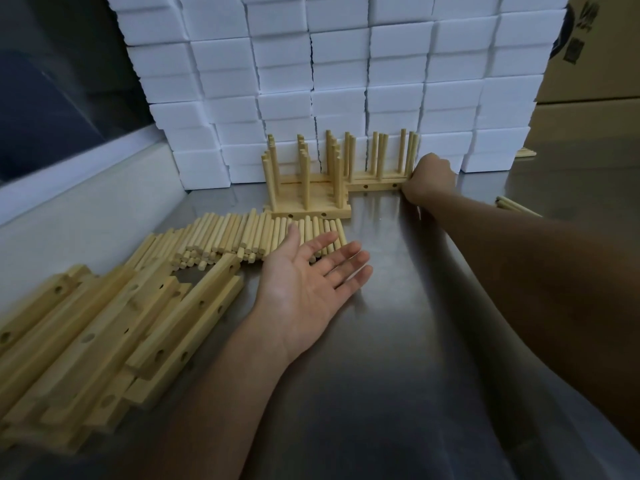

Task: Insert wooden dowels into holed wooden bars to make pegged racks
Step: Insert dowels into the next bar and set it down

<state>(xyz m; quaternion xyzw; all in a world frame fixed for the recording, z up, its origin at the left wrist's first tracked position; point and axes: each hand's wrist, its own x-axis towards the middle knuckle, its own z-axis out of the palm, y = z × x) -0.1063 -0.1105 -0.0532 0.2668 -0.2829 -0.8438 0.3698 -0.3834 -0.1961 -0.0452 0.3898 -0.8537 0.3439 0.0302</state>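
Observation:
Several pegged racks stand at the back of the steel table: one group (306,199) in the middle and another row (377,183) to its right against the foam blocks. My right hand (429,180) grips the right end of that rear row, fingers curled round the bar. A heap of loose dowels (242,239) lies in front of the racks. My left hand (308,282) hovers palm up with straight fingers over the right end of the dowel heap, holding nothing. A pile of holed wooden bars (104,327) lies at the near left.
A wall of white foam blocks (346,81) stands behind the racks. Cardboard boxes (595,64) fill the right rear. A few more dowels (512,206) lie beyond my right forearm. The steel table (398,341) stretches toward me.

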